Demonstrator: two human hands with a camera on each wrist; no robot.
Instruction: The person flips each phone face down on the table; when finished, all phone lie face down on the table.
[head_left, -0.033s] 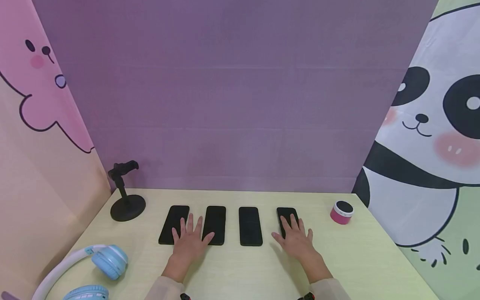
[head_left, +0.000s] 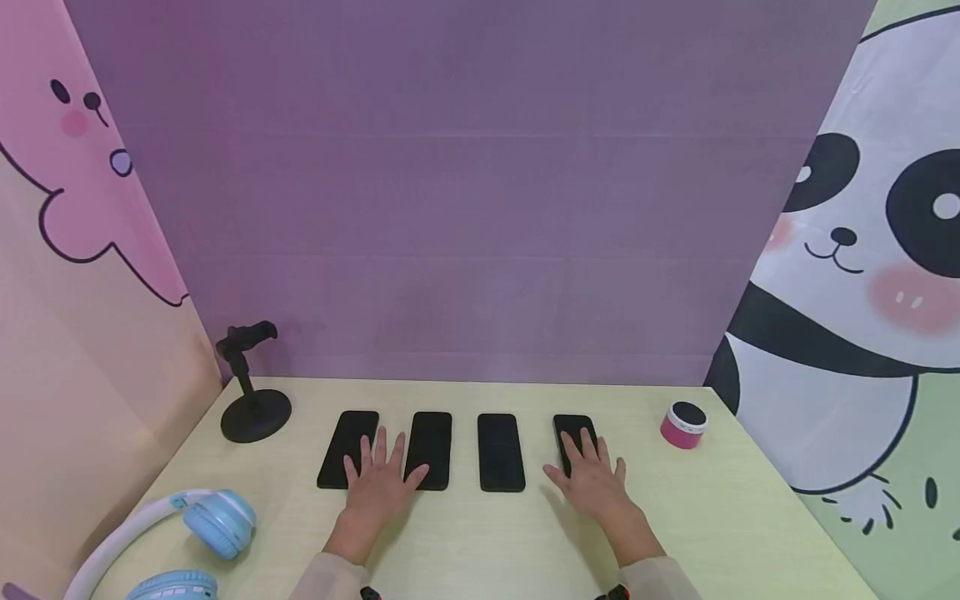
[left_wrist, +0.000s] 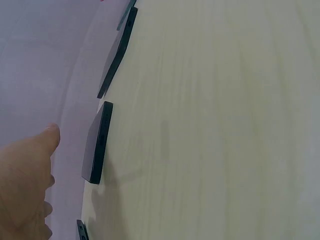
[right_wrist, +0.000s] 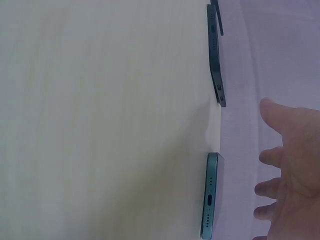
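Observation:
Four black phones lie face up in a row on the pale table (head_left: 465,542). My left hand (head_left: 381,479) lies flat with spread fingers, resting over the near ends of the first phone (head_left: 347,442) and the second phone (head_left: 432,437). The third phone (head_left: 500,452) lies untouched. My right hand (head_left: 592,479) lies flat with its fingers on the fourth phone (head_left: 572,425). In the left wrist view the left hand (left_wrist: 22,185) hovers beside a phone edge (left_wrist: 97,145). The right wrist view shows the right hand (right_wrist: 292,165) next to a phone's port end (right_wrist: 210,200).
A black phone stand (head_left: 251,392) is at the back left. Light blue headphones (head_left: 187,533) lie at the front left corner. A small pink and black speaker (head_left: 683,425) sits at the right. Cartoon-printed walls close in the left, back and right sides.

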